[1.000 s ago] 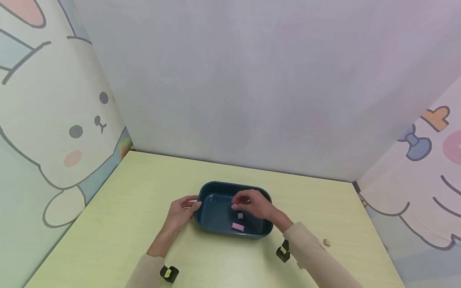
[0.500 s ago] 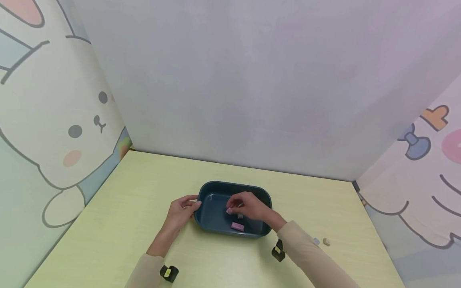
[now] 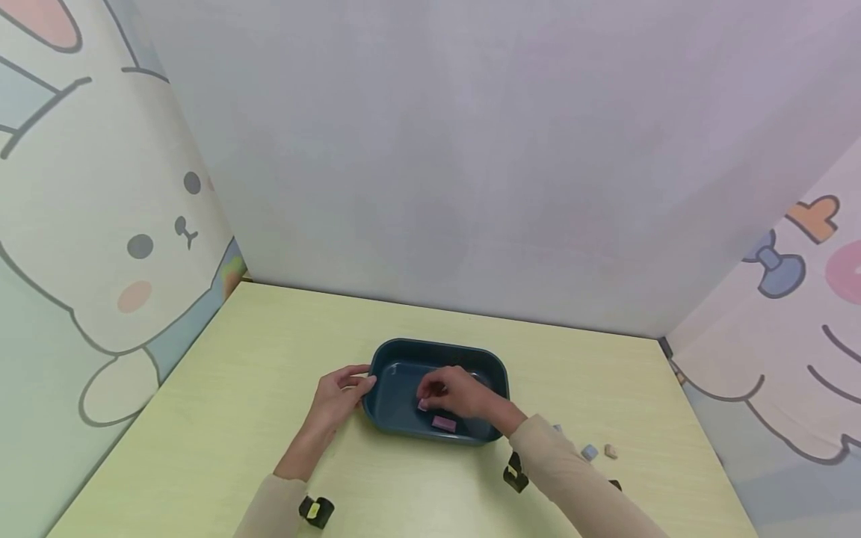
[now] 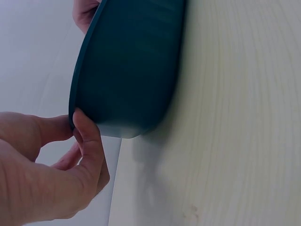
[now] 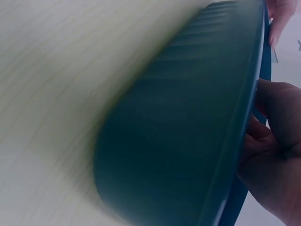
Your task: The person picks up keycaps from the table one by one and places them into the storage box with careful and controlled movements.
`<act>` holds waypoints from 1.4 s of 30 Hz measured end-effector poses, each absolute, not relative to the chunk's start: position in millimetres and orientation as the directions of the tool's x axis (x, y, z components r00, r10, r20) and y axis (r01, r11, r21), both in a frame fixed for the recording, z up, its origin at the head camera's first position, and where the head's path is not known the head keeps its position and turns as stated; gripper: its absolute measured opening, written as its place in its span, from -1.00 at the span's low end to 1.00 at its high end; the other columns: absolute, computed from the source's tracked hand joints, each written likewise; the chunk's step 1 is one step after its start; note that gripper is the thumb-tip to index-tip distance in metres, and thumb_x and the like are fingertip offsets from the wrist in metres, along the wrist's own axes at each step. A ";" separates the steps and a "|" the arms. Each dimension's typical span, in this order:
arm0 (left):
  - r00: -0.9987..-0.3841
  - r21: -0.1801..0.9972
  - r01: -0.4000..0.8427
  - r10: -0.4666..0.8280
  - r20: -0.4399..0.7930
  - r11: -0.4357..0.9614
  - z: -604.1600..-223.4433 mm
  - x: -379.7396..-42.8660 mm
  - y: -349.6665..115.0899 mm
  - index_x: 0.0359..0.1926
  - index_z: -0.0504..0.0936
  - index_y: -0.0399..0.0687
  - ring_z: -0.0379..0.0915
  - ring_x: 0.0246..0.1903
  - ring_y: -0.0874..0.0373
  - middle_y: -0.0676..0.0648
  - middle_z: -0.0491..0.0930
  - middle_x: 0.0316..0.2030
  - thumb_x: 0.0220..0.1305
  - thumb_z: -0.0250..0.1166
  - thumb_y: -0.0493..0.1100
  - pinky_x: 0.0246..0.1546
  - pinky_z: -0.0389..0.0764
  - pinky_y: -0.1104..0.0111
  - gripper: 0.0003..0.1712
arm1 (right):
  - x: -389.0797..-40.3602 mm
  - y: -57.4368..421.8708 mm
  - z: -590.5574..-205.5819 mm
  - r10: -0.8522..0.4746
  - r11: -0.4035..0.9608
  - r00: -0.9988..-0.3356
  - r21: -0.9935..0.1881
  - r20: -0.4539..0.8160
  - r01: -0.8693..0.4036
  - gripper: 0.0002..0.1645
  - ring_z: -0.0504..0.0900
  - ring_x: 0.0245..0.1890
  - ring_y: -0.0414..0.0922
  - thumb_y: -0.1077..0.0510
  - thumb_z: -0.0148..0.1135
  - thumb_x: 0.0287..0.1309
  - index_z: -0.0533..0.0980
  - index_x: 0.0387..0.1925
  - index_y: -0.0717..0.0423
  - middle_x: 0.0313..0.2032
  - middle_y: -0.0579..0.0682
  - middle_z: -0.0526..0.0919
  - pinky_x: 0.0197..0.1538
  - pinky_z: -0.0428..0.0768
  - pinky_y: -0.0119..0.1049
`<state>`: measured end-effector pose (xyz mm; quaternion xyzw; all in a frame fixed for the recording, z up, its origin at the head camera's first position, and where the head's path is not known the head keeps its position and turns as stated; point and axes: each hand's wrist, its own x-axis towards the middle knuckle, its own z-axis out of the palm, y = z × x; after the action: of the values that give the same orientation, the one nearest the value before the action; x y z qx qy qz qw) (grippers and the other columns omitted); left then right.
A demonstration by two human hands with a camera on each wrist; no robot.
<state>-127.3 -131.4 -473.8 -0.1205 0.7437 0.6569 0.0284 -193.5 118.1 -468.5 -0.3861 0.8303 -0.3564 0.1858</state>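
Note:
A dark teal oblong tray [image 3: 397,407] stands on the table. My left hand [image 3: 336,400] pinches its left rim; the left wrist view shows the thumb and fingers [image 4: 89,136] on either side of the edge. Reaching over the right side, my right hand [image 3: 457,392] is inside the tray and pinches a small pink block [image 3: 422,405] just above the floor. A longer pink block [image 3: 444,424] lies on the tray floor near the front wall. In the right wrist view the tray's wall [image 5: 174,132] hides the fingertips and what they hold.
Right of the tray, near the right sleeve, lie a small light-blue cube [image 3: 590,452], a beige piece [image 3: 610,451] and a dark piece [image 3: 615,485]. Another bluish bit [image 3: 557,428] shows at the sleeve's edge. A grey wall [image 3: 430,187] stands behind the table [image 3: 303,321].
My right hand has moved left and toward me inside the tray with the small pink block. A small pale cube there is now hidden behind it. My left hand stays put.

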 end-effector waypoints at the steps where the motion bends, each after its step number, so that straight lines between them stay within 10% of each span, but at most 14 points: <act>1: -0.970 0.971 -0.215 -0.141 -0.200 0.107 -474.0 -127.4 -131.3 0.19 0.60 -0.37 0.58 -0.36 0.05 -0.22 0.67 -0.18 0.41 0.35 -0.21 -0.38 0.61 0.34 -0.58 | -193.1 117.8 -468.8 -0.772 0.452 -0.634 -0.733 -0.036 -0.509 -0.94 0.62 -0.32 -0.36 0.31 0.36 0.30 0.68 -0.20 0.21 -0.29 -0.08 0.71 -0.15 0.62 -0.43; 42: -0.962 0.957 -0.243 -0.166 -0.216 0.161 -480.5 -129.2 -132.4 0.18 0.64 -0.30 0.57 -0.30 0.02 -0.23 0.69 -0.16 0.42 0.35 -0.22 -0.34 0.60 0.36 -0.62 | -189.0 110.0 -474.4 -0.757 0.515 -0.645 -0.702 -0.104 -0.492 -0.95 0.60 -0.33 -0.36 0.27 0.35 0.33 0.69 -0.21 0.16 -0.31 -0.12 0.71 -0.14 0.60 -0.40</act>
<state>-129.2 -132.4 -480.5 -0.1344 0.7612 0.6338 0.0300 -189.0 110.0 -474.4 -0.3691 0.8463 -0.3258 0.2036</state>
